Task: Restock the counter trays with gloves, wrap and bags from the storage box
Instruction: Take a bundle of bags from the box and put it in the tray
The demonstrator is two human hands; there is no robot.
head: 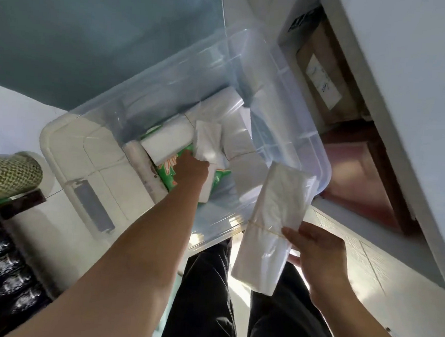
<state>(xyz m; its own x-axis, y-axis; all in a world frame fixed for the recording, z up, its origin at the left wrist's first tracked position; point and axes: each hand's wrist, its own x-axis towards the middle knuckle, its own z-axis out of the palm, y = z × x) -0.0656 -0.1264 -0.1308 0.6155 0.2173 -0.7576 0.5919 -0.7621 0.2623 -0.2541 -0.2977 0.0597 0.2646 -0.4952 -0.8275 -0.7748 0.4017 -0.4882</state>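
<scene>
A clear plastic storage box (308, 137) stands in front of me, holding several white bag bundles, a white roll (140, 160) and a green printed pack (168, 175). My left hand (192, 169) reaches down into the box and grips a small white bundle of bags (206, 141). My right hand (318, 251) holds a second, longer bundle of clear-white bags (272, 224), tied with a rubber band, just outside the box's near right corner.
The box's cream lid (85, 158) leans at its left side. A patterned green-gold can (10, 174) and dark bottles (3, 271) sit at the left. A cardboard carton (322, 78) lies under the white counter edge (405, 102) at right. My dark trousers are below.
</scene>
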